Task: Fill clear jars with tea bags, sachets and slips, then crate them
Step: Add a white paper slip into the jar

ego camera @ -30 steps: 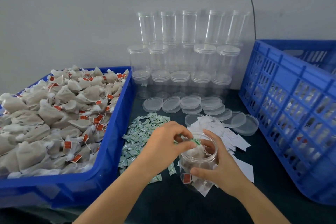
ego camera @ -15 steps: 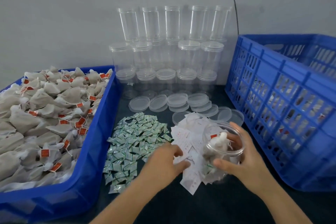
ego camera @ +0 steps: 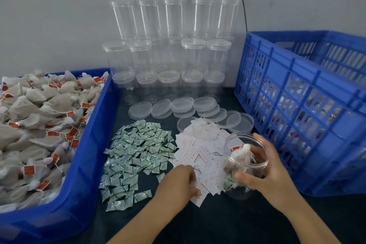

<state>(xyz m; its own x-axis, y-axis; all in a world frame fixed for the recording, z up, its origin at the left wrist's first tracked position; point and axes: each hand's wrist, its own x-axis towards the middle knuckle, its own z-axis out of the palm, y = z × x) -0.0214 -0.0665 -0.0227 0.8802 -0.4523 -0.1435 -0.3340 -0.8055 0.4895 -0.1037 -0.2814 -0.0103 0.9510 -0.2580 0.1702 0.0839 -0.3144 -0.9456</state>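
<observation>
My right hand [ego camera: 265, 172] grips an open clear jar [ego camera: 244, 166] that holds tea bags and a green sachet, tilted toward me near the blue crate [ego camera: 309, 93]. My left hand [ego camera: 178, 184] lies on the pile of white paper slips [ego camera: 200, 154], fingers curled down onto them; whether it pinches a slip is hidden. Green-and-white sachets [ego camera: 136, 154] are spread to the left of the slips. A blue tray [ego camera: 93, 144] on the left is heaped with tea bags [ego camera: 39, 121] bearing red tags.
Stacked empty clear jars [ego camera: 170, 55] stand against the grey wall at the back. Loose clear lids [ego camera: 184, 107] lie in front of them. The crate on the right has filled jars showing through its slats. The table top is dark.
My left hand left the jar's mouth and dropped onto the slips. My right hand carried the jar to the right, toward the crate. The view shifted right.
</observation>
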